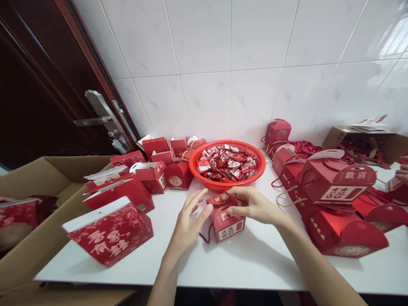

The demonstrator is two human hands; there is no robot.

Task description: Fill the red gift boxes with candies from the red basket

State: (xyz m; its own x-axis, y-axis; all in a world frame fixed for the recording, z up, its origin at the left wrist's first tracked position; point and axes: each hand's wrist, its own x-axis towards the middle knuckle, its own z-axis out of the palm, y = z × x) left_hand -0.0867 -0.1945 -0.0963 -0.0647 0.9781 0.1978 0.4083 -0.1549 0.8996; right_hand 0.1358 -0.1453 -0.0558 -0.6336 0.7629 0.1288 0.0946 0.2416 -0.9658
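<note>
Small red printed cardboard gift box is standing upright mid-width on the white worktop, between the front edge and the candy bowl; a dark red twisted cord is looping out on its left side. Right hand is pinching the top flaps, thumb on the front flap, fingers over the top; left hand is holding its fingers apart, thumb just at the box's left side, contact unclear. Box is looking light, thin-walled and stiff along folds, probably crushable and a bit slick if coated; best hold is likely both side walls low down, or the flap edges for fine work, since squeezing the top could be creasing it. Contents are not showing. Red perforated plastic colander, full of wrapped candies, is sitting right behind, toward the back edge, limiting finger room there. Red floral-printed box is standing by the left front corner, clear of the left hand. Toward the right edge, a red box with a white label is resting on others, and a beige cord is lying nearer the right hand, possibly snagging. Another person's hand is showing at far right.
</note>
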